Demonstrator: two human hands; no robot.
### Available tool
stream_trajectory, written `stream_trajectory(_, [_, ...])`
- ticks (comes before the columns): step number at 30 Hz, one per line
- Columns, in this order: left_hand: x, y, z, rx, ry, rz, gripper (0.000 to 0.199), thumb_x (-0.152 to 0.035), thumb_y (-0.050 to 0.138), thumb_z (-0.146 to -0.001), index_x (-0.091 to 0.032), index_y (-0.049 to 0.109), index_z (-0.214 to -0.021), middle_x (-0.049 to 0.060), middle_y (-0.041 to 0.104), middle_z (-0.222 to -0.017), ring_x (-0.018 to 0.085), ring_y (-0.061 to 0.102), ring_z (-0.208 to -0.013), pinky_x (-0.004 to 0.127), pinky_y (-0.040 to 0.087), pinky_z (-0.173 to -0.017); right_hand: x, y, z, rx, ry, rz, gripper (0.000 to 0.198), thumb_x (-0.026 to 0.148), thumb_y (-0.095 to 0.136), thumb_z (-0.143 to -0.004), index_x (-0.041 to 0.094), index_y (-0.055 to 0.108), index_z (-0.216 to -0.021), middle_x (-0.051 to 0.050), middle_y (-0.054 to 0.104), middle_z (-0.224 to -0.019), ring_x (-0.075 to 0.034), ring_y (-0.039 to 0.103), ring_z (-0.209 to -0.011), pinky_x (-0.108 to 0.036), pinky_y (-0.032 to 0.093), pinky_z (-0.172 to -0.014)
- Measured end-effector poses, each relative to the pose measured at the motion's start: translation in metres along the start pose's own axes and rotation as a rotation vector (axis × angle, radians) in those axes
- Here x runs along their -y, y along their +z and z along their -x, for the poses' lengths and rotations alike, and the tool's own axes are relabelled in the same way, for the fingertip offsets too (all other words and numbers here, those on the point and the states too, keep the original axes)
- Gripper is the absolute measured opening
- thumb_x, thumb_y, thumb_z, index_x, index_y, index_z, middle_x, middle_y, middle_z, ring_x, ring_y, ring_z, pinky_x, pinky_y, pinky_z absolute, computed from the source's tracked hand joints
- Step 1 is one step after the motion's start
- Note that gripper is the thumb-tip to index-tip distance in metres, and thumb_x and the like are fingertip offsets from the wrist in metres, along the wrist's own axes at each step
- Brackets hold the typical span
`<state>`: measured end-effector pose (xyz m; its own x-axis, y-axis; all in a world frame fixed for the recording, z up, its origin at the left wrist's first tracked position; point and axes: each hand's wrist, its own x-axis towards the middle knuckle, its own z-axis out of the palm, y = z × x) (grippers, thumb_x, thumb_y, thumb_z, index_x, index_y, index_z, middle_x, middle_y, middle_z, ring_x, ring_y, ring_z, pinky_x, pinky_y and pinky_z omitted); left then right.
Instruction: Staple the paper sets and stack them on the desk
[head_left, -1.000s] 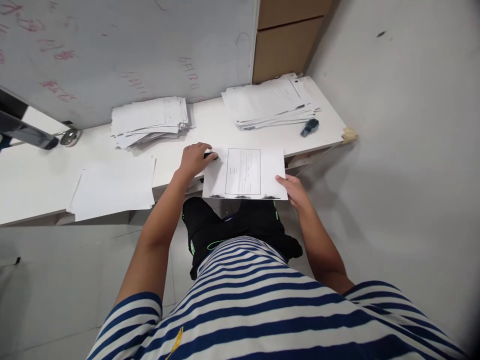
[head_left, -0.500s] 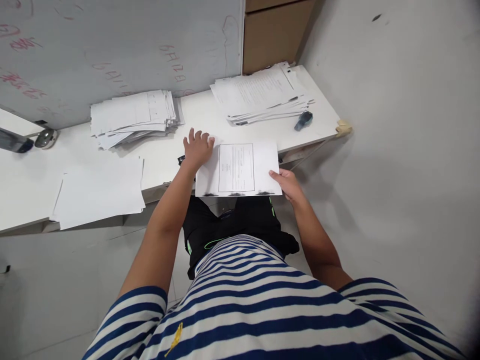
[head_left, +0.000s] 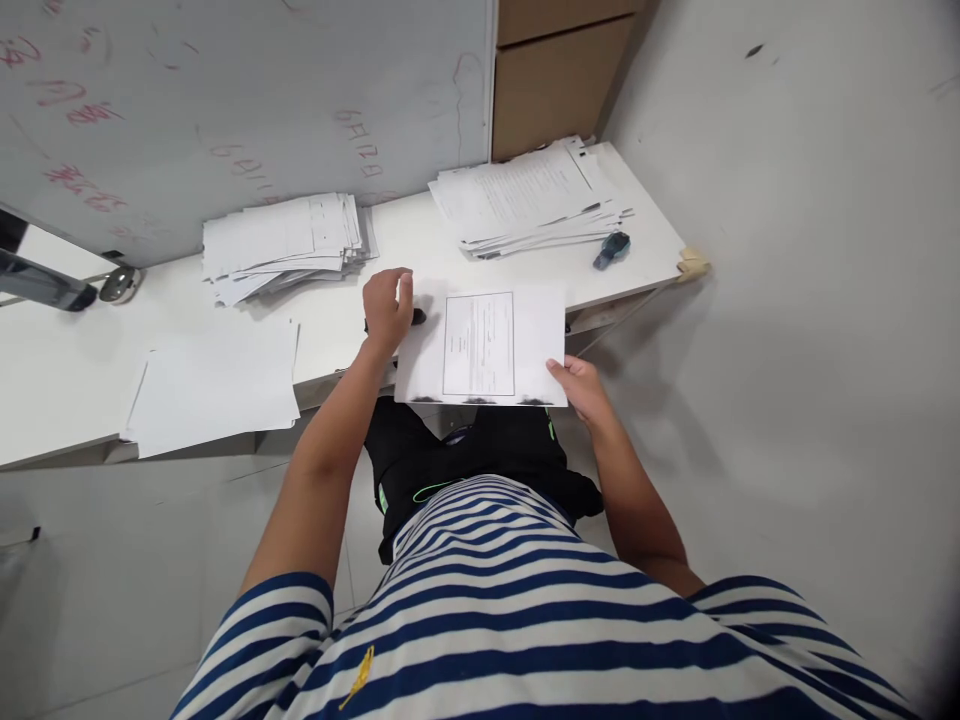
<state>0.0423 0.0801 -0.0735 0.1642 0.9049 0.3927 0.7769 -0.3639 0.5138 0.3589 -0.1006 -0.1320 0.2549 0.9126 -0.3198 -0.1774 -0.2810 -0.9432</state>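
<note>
A white printed sheet with a boxed block of text and dark smudges along its near edge lies over the table's front edge. My right hand pinches its right side, thumb on top. At the sheet's upper left is my left hand, its fingers curled. A small black object pokes out beside this hand, over the paper. The hand hides most of it, so its kind does not show, but the fingers appear closed around it.
Paper stacks lie at the back left and back right of the white table. Blank sheets overhang its front edge at left. A dark blue object sits near the right end. A whiteboard and cardboard boxes stand behind.
My left hand has gone from spread fingers to curled ones at the sheet's upper left. The black object now shows on the hand's right side. My right hand keeps its pinch.
</note>
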Motion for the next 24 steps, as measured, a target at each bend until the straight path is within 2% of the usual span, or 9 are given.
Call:
stream_trajectory(3, [0.008, -0.007, 0.01, 0.032, -0.035, -0.034, 0.052, -0.053, 0.03, -0.104, -0.023, 0.073, -0.103, 0.012, 0.074, -0.109, 0.028, 0.062, -0.118, 0.044, 0.035, -0.11, 0.012, -0.017, 0.006, -0.055, -0.047, 0.053, 0.048, 0.061, 0.085, -0.066, 0.02, 0.078, -0.09, -0.001, 0.079, -0.08, -0.018, 0.07, -0.069, -0.029, 0.056, -0.065])
stream_trajectory(5, [0.012, -0.007, 0.014, 0.074, -0.107, -0.025, 0.057, -0.055, 0.029, -0.104, -0.024, 0.073, -0.089, 0.01, 0.075, -0.093, 0.028, 0.066, -0.105, 0.042, 0.039, -0.103, 0.02, -0.031, 0.011, -0.033, -0.073, 0.1, 0.046, 0.06, 0.084, -0.069, 0.02, 0.078, -0.091, -0.001, 0.078, -0.08, -0.017, 0.069, -0.068, -0.028, 0.055, -0.064])
stream_trajectory(7, [0.016, -0.003, 0.013, 0.071, -0.163, -0.019, 0.062, -0.058, 0.027, -0.104, -0.024, 0.071, -0.075, 0.008, 0.072, -0.076, 0.027, 0.068, -0.093, 0.041, 0.041, -0.098, 0.025, -0.044, 0.015, -0.012, -0.098, 0.141, 0.045, 0.06, 0.082, -0.072, 0.02, 0.078, -0.091, -0.001, 0.078, -0.081, -0.017, 0.068, -0.067, -0.027, 0.054, -0.062])
stream_trajectory(9, [0.02, 0.0, 0.009, 0.045, -0.162, -0.063, 0.06, -0.057, 0.032, -0.103, -0.024, 0.068, -0.068, 0.008, 0.069, -0.069, 0.026, 0.068, -0.089, 0.044, 0.038, -0.101, 0.029, -0.054, 0.018, -0.068, -0.128, 0.154, 0.044, 0.06, 0.082, -0.072, 0.021, 0.079, -0.091, -0.001, 0.078, -0.08, -0.016, 0.067, -0.066, -0.027, 0.053, -0.06])
stream_trajectory(13, [0.025, -0.001, -0.002, -0.034, -0.273, -0.2, 0.051, -0.049, 0.034, -0.103, -0.022, 0.068, -0.077, 0.012, 0.071, -0.081, 0.031, 0.065, -0.101, 0.051, 0.034, -0.104, 0.035, -0.065, 0.023, -0.247, -0.176, 0.075, 0.047, 0.06, 0.087, -0.066, 0.021, 0.078, -0.091, -0.001, 0.077, -0.079, -0.017, 0.067, -0.066, -0.029, 0.056, -0.063])
stream_trajectory(16, [0.013, -0.009, -0.003, -0.125, -0.327, -0.215, 0.046, -0.047, 0.033, -0.104, -0.021, 0.068, -0.089, 0.016, 0.072, -0.103, 0.033, 0.059, -0.118, 0.053, 0.031, -0.108, 0.039, -0.065, 0.027, -0.267, -0.181, -0.001, 0.05, 0.059, 0.089, -0.062, 0.021, 0.077, -0.093, -0.001, 0.078, -0.082, -0.016, 0.069, -0.068, -0.029, 0.058, -0.066])
stream_trajectory(19, [-0.014, -0.017, 0.003, -0.155, -0.221, -0.025, 0.043, -0.051, 0.038, -0.103, -0.022, 0.068, -0.095, 0.014, 0.07, -0.114, 0.031, 0.055, -0.124, 0.048, 0.033, -0.111, 0.036, -0.06, 0.027, -0.23, -0.202, -0.022, 0.047, 0.058, 0.087, -0.067, 0.022, 0.077, -0.094, -0.001, 0.079, -0.088, -0.016, 0.071, -0.074, -0.028, 0.058, -0.07])
stream_trajectory(22, [-0.041, -0.027, 0.015, 0.081, -0.243, 0.379, 0.046, -0.058, 0.043, -0.1, -0.021, 0.067, -0.089, 0.01, 0.07, -0.097, 0.025, 0.064, -0.103, 0.039, 0.048, -0.092, 0.03, -0.054, 0.024, -0.198, -0.208, -0.046, 0.044, 0.057, 0.087, -0.069, 0.022, 0.077, -0.094, -0.001, 0.079, -0.092, -0.016, 0.072, -0.078, -0.028, 0.059, -0.073])
stream_trajectory(24, [-0.052, -0.035, 0.023, 0.24, -0.294, 0.604, 0.044, -0.06, 0.05, -0.097, -0.021, 0.068, -0.085, 0.006, 0.069, -0.088, 0.02, 0.064, -0.088, 0.033, 0.051, -0.08, 0.026, -0.051, 0.021, -0.185, -0.195, -0.075, 0.045, 0.056, 0.088, -0.068, 0.022, 0.077, -0.094, -0.001, 0.08, -0.091, -0.016, 0.073, -0.077, -0.028, 0.059, -0.073])
